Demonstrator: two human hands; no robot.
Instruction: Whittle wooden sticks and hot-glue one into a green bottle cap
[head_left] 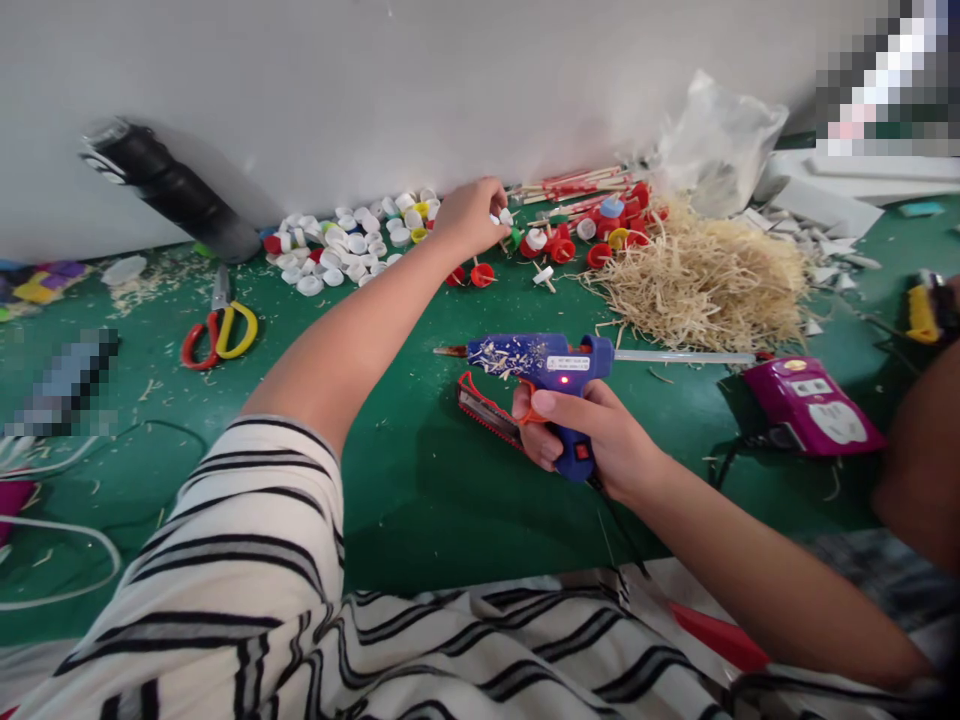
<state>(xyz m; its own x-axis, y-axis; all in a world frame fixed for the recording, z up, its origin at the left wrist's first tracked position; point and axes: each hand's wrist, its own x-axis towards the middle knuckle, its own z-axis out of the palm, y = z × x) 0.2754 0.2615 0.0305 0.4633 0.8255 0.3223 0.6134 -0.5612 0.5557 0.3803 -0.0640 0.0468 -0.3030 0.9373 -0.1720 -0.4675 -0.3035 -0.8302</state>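
My right hand (611, 435) is wrapped round the handle of a blue hot glue gun (574, 425), whose nozzle points left. Wood shavings cling to its barrel, a red light glows on its side, and a clear glue stick (682, 356) sticks out of its back. Reaching to the far side of the table, my left hand (472, 218) has its fingers pinched together at a small white piece (505, 216), too small to name surely. Left of that hand lie many bottle caps (356, 243), mostly white. To its right are red caps (559, 245) with sticks through them.
Wood shavings (705, 275) are heaped at the back right, by a clear plastic bag (720, 140). Scissors (219, 325) and a black bottle (172, 190) are on the left. A utility knife (487, 410) lies under the glue gun, a purple power socket (814, 405) to the right.
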